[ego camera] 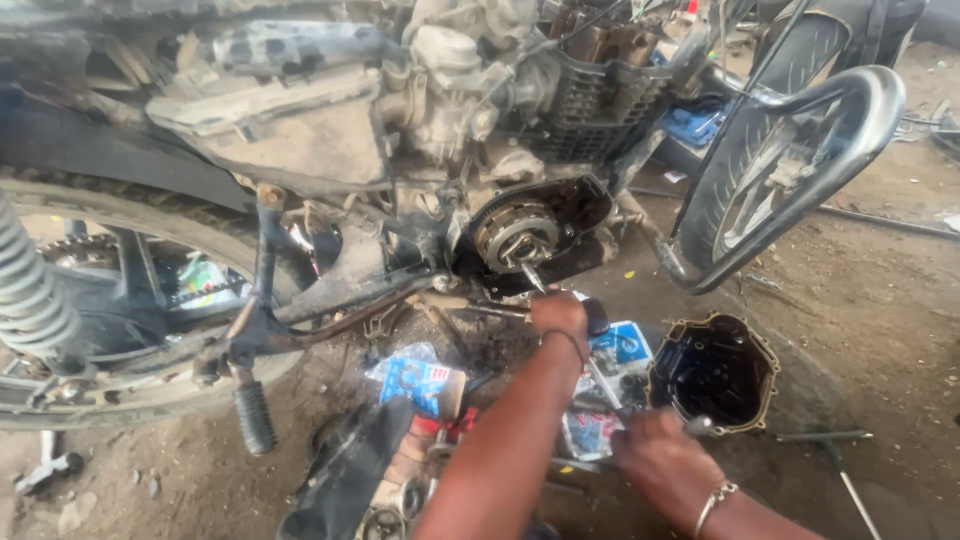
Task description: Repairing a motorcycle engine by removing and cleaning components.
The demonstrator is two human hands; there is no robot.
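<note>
- The landmark is the round, toothed steel clutch assembly (515, 236), bared in the open side of the grimy motorcycle engine (470, 120); its dark housing is open, so the discs and centre nut face the camera.
- The left hand (560, 313) sits just below and in front of the clutch assembly, fist closed round the handle of a slim metal tool (533, 277). The tool's shaft rises to the clutch's centre, apparently so that its tip bears on the hub.
- The right hand (665, 462) is lower and further from the clutch assembly, near the ground, curled round a thin metal rod (605, 385) that slopes up towards the left hand. What its far end meets I cannot tell.
- Right of that hand, well below the clutch assembly, lies the removed black engine side cover (714, 372), hollow side up, close at hand on the dirt floor (850, 300).
- Between the forearms and the clutch assembly, blue-and-white printed paper packets (420, 380) are spread on the ground, seemingly as a bed for small parts.
- A T-handled wrench (835, 455) lies beyond the cover; the curved steel crash guard (800, 170) stands to the clutch's right.
</note>
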